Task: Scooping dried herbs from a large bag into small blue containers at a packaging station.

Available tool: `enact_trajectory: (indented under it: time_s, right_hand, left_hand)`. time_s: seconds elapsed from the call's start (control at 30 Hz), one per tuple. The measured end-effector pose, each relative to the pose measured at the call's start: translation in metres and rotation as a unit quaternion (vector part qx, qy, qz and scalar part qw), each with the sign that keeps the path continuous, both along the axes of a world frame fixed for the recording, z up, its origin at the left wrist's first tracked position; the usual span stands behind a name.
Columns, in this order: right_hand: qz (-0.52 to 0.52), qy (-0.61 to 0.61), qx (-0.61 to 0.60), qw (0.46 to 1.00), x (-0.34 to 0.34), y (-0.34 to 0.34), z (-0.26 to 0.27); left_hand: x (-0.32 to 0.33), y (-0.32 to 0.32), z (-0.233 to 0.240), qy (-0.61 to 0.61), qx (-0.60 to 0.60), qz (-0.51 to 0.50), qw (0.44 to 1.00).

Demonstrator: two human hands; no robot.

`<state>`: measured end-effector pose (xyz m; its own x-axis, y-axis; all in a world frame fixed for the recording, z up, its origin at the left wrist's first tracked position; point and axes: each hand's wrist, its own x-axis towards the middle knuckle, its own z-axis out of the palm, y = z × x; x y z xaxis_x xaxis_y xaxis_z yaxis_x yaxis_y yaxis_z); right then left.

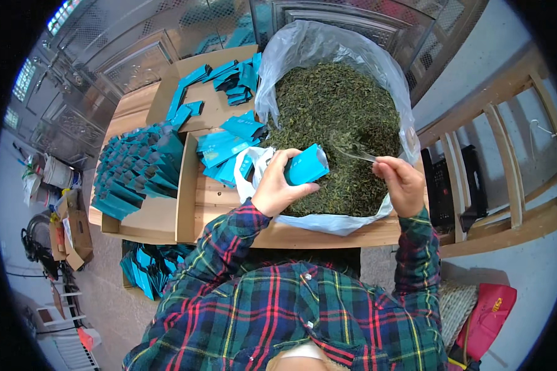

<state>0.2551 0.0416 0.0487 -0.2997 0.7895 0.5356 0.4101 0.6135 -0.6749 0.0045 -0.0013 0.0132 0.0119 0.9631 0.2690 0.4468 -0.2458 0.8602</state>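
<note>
My left hand point(278, 185) grips a blue foil pouch point(306, 164) whose mouth faces right, over the near left part of a heap of dried green leaves point(339, 97). The leaves fill a large clear plastic bag point(269, 79) on the wooden table. Between its thumb and fingers, my right hand point(401, 183) pinches the handle of a clear plastic spoon point(359, 155); its far end is down at the leaves and hard to make out. Flat blue pouches point(223, 148) lie left of the leaves, beside a white plastic bag point(245, 183).
A cardboard tray point(185, 199) at the left holds many upright pouches point(139, 162). Behind it, another cardboard tray point(165, 88) holds scattered pouches. More pouches point(151, 269) fill a box under the table point(306, 237). A wooden frame point(506, 157) stands at the right.
</note>
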Motion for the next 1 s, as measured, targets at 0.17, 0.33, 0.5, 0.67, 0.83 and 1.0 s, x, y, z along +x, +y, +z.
enact_trajectory:
  time_s: [0.17,0.33,0.5,0.67,0.83,1.0]
  right_hand:
    - [0.088,-0.015,-0.019,0.996,0.003,-0.005,0.023]
    - [0.138,-0.145,0.091,0.975,-0.001,0.001,0.045]
    - [0.218,-0.268,0.151,0.926,-0.014,0.004,0.061]
    - [0.247,-0.371,0.147,0.883,-0.029,0.004,0.056]
    - [0.209,-0.363,0.159,0.894,-0.032,-0.005,0.061]
    - [0.165,-0.331,0.181,0.911,-0.031,-0.016,0.063]
  left_hand:
    - [-0.001,0.001,-0.005,-0.002,0.008,-0.006,1.0]
    - [0.001,0.001,-0.006,0.023,0.025,-0.017,0.999]
    - [0.005,-0.001,-0.004,0.059,0.048,-0.018,0.997]
    - [0.017,0.003,-0.009,0.039,0.042,-0.017,0.998]
    - [0.018,-0.004,-0.014,0.002,0.03,0.004,1.0]
    - [0.019,-0.006,-0.015,-0.026,0.015,0.013,0.999]
